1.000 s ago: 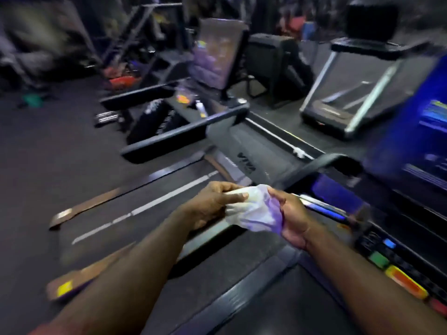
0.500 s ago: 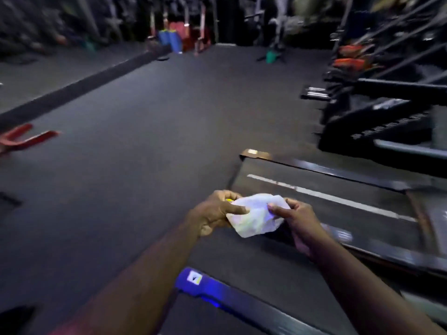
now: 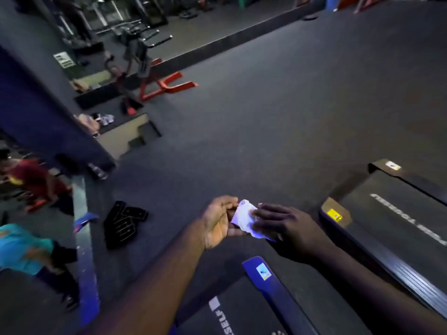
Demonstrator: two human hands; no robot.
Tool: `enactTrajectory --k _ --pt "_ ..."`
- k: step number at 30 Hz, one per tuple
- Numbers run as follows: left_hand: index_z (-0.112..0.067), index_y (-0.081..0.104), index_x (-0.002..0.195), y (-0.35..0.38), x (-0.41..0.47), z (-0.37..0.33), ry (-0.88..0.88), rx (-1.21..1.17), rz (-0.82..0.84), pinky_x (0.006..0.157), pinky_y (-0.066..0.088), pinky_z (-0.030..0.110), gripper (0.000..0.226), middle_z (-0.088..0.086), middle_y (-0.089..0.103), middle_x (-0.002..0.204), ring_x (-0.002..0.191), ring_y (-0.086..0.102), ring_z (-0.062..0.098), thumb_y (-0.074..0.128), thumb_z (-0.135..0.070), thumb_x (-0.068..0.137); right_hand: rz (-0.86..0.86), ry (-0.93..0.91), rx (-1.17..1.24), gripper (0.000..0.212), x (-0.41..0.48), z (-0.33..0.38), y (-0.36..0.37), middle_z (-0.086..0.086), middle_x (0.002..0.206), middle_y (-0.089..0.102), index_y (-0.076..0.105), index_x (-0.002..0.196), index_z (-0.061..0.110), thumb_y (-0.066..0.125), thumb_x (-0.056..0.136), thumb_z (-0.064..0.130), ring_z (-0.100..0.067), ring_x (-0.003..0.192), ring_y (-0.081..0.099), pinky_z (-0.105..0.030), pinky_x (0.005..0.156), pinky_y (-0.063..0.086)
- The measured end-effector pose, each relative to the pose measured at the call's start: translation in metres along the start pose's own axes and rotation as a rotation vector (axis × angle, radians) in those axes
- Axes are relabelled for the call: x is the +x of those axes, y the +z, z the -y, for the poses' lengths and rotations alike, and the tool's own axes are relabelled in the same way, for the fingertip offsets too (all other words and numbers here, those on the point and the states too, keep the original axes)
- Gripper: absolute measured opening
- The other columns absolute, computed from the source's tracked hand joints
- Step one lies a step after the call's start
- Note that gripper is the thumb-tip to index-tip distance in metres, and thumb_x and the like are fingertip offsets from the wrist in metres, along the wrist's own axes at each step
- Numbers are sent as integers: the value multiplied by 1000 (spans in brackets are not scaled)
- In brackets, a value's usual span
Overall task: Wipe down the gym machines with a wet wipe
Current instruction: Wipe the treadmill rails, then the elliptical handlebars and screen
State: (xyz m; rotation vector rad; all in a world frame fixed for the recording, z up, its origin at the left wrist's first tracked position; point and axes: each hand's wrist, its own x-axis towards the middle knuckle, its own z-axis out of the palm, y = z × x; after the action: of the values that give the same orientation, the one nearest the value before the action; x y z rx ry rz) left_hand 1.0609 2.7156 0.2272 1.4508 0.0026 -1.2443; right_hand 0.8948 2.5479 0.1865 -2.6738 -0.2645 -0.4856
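Our left grip (image 3: 217,222) is closed on the wet wipe (image 3: 243,217). The palm is turned up towards us, the thumb presses the wipe's upper left edge, and the fingers curl beneath it. Our right grip (image 3: 284,226) meets it from the opposite side, back of the hand towards us. Its fingers (image 3: 268,210) lie nearly straight over the wipe's right side. The thumb is hidden, so we cannot tell whether it pinches or merely rests there. The wipe is a crumpled white wad held in the air between the two, just below the centre of the frame. Its long axis runs on a diagonal: one end points to the top of the frame and a little left, the other down and right under our right fingers, where it looks bluish.

Below our forearms, at the bottom edge, lies a treadmill belt (image 3: 232,293) with white lettering. Beside it is a blue-lit side rail (image 3: 280,293) bearing a small sticker (image 3: 263,272). At the right edge a second treadmill (image 3: 396,213) stretches away, with a yellow label (image 3: 335,215) on its near corner. To the left, a heap of flat black pieces (image 3: 123,223) lies on the dark floor (image 3: 266,117). At the left edge we make out two blurred people, one in a teal top (image 3: 21,247) and one in red (image 3: 31,177). Farther off, in the upper left, stands a red-framed machine (image 3: 167,85) with pale shoes (image 3: 106,118) near it. Beyond are dim racks (image 3: 135,27), too dark to tell apart.
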Motion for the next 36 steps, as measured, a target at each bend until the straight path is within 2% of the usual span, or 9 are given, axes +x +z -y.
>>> enactTrajectory --k 3,7,12,17,19,22,25,31,36 --pt "2 70 126 -25 6 -13 69 49 -50 101 57 50 53 19 76 117 103 73 31 75 -38 92 -15 -16 44 32 37 -6 21 19 152 53 66 131 36 63 100 26 -11 141 52 -34 102 52" --pt "13 63 125 -63 27 -24 160 31 -222 74 64 37 35 19 77 103 88 76 27 70 -6 96 -19 95 239 36 80 -21 39 15 149 58 73 128 35 72 92 38 -7 137 55 -29 103 52" --pt "2 68 122 -118 60 -57 181 2 -223 73 62 33 24 16 72 99 87 70 27 60 -13 104 -262 663 959 25 153 -37 66 11 121 76 80 114 22 75 93 35 -8 119 67 -28 98 52" --pt "-4 71 114 -176 101 -102 182 32 -107 79 61 34 17 14 74 101 91 70 25 58 -12 106 67 789 824 32 244 -58 102 10 94 79 79 98 27 85 80 52 -7 88 74 -35 83 59" --pt "-5 71 109 -192 119 -125 202 60 -115 77 61 31 15 12 74 96 88 70 23 57 -9 106 -16 821 736 27 270 -68 112 7 77 76 76 79 26 86 76 50 -4 70 65 -34 69 52" --pt "-5 70 100 -204 147 -159 225 65 -188 78 63 33 17 14 74 90 84 70 24 53 -2 105 -144 888 753 34 300 -84 116 3 77 76 72 72 25 86 64 55 -12 70 67 -38 68 54" --pt "-5 69 99 -203 176 -194 193 103 -149 83 62 39 13 18 73 94 87 70 28 56 -3 101 -196 906 814 30 319 -107 110 5 70 72 66 69 19 92 75 30 -10 63 61 -31 60 47" --pt "-14 67 92 -187 267 -269 205 506 7 74 52 35 51 5 68 80 75 62 18 88 -53 67 -193 792 810 21 357 -194 107 0 71 70 71 80 13 88 84 23 -8 66 57 -29 61 45" --pt "-11 65 77 -153 414 -316 234 667 33 59 50 27 26 4 59 63 57 53 15 85 -24 89 -263 817 698 34 369 -322 115 3 80 76 75 85 23 93 70 47 -5 72 63 -31 67 51"
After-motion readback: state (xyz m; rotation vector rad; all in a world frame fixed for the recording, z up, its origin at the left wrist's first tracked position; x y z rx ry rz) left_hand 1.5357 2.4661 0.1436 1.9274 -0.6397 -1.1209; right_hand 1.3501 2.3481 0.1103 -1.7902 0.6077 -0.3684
